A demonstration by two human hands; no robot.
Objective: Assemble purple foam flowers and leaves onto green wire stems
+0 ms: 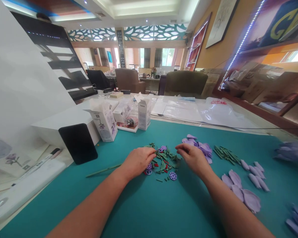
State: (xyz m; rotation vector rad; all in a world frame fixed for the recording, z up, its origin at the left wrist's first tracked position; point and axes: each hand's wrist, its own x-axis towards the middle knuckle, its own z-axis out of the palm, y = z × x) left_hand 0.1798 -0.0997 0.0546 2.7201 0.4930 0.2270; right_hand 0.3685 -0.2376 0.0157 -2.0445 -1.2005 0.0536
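Parts pile [163, 165], green, red and purple, lies on teal mat [161, 206] at wearer's 12 o'clock. Left hand [138, 161] at pile's 9 o'clock: fingers curled, grip cannot be told. Right hand [193, 158] at 3 o'clock: thumb near fingertips, contents unclear.

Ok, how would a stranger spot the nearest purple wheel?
On the teal mat, find the mixed pile of small green and red pieces. At its near right edge lies a purple spoked wheel. Unlike the other wheels, it sits closest to the camera.
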